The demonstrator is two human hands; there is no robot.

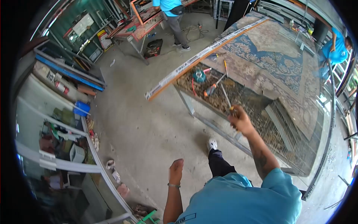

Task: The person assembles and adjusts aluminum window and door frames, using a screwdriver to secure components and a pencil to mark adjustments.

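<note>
My right hand (pixel 240 120) is closed over the near edge of the worktable, wrapped round what looks like a screwdriver (pixel 226 95) with a long thin shaft and a bit of yellow at the handle. Its shaft points away over the tabletop; my fingers cover most of the handle. Just beyond lies another screwdriver (pixel 211 90) with an orange and grey handle. Near that are a round teal tool (pixel 199 75) and a thin orange stick (pixel 225 68). My left hand (pixel 176 171) hangs over the floor, away from the table, its fingers blurred and partly hidden.
A long metal profile (pixel 209 56) with an orange edge lies across the worktable, overhanging its left side. Worn patterned carpet (pixel 268 56) covers the tabletop. Co-workers in blue shirts stand at the back (pixel 171 9) and right (pixel 335 50). Glass-fronted frames (pixel 59 164) line the left.
</note>
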